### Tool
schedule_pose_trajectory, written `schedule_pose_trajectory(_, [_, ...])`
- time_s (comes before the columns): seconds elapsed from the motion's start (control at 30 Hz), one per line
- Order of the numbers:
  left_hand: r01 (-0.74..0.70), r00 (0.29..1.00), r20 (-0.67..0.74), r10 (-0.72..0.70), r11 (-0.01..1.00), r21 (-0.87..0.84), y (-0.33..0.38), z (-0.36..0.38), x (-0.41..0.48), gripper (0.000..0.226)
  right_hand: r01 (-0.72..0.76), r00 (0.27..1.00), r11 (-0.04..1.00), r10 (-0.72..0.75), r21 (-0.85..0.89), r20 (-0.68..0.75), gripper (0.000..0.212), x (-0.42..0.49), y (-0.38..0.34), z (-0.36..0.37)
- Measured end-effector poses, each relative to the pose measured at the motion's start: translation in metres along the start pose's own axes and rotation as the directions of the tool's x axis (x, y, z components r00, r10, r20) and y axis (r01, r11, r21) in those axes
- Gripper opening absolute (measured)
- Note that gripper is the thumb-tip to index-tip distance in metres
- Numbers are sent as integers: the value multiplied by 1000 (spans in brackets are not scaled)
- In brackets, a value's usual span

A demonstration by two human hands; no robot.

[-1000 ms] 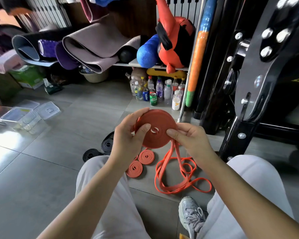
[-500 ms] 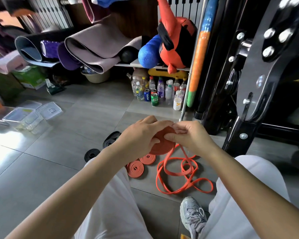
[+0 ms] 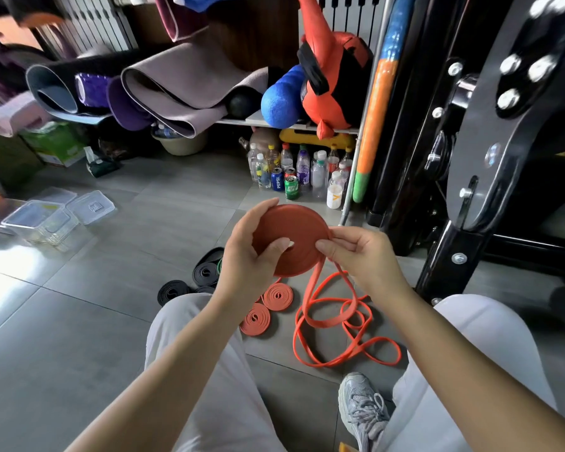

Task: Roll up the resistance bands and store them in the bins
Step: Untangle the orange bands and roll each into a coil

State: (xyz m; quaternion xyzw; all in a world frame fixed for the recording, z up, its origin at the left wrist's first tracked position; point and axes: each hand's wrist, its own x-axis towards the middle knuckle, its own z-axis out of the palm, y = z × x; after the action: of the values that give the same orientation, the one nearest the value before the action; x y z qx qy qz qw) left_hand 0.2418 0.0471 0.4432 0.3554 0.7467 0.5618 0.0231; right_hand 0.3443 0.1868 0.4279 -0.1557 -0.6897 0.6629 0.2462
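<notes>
Far left, on the floor (image 3: 111, 321): clear plastic bins (image 3: 43, 223), with flat clear lids (image 3: 92, 207) just beside them. Contents and exact number not readable through the glare.

Centre, held above the knees: one red band coil (image 3: 294, 230), flat face toward the camera. Left hand (image 3: 245, 256) gripping the coil, thumb pressed on the face near the hub, fingers curled behind the left rim. Right hand (image 3: 362, 256) pinching the unwound strand between thumb and fingertips at the coil's right edge, against the rim.

Below: loose tail (image 3: 340, 337) of the same band, hanging from the coil and lying in tangled loops on the floor between the legs.

Finished rolls on the floor, well apart from the bins: two red rolls (image 3: 278, 296) close together, just beside the tail. At least three black rolls (image 3: 206, 272) to their left, partly hidden by the left knee and wrist.
</notes>
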Motion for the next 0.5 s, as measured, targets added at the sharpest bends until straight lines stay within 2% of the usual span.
schedule_pose_trajectory(0.1, [79,992,-85,-90,989,-124,4,8,-6,52,12,1000,1000,-12,7,-4,28,-1,-1,2])
schedule_pose_trajectory(0.17, [106,992,-65,-112,990,-88,2,10,-9,49,-2,1000,1000,2,-16,-5,28,1,-2,0])
schedule_pose_trajectory(0.2, [101,994,-45,-101,995,-7,0,8,-9,48,-11,1000,999,11,-30,0,28,2,-3,-3])
schedule_pose_trajectory(0.27, [-1,1000,23,-4,974,225,-4,2,-7,57,-17,999,997,20,-70,38,29,3,-4,-8])
schedule_pose_trajectory(0.33, [-238,964,201,173,899,368,-7,-5,-2,71,-18,995,992,31,-123,100,28,5,-5,-11])
schedule_pose_trajectory(0.4, [-389,895,383,229,820,420,-5,-8,2,69,-12,986,981,44,-195,159,27,7,-8,-11])
schedule_pose_trajectory(0.43, [-414,878,422,228,803,428,-3,-8,4,64,2,982,972,42,-234,183,26,8,-10,-10])
schedule_pose_trajectory(0.5, [-390,886,406,224,834,391,-2,-8,6,57,28,980,960,28,-278,198,25,10,-12,-9])
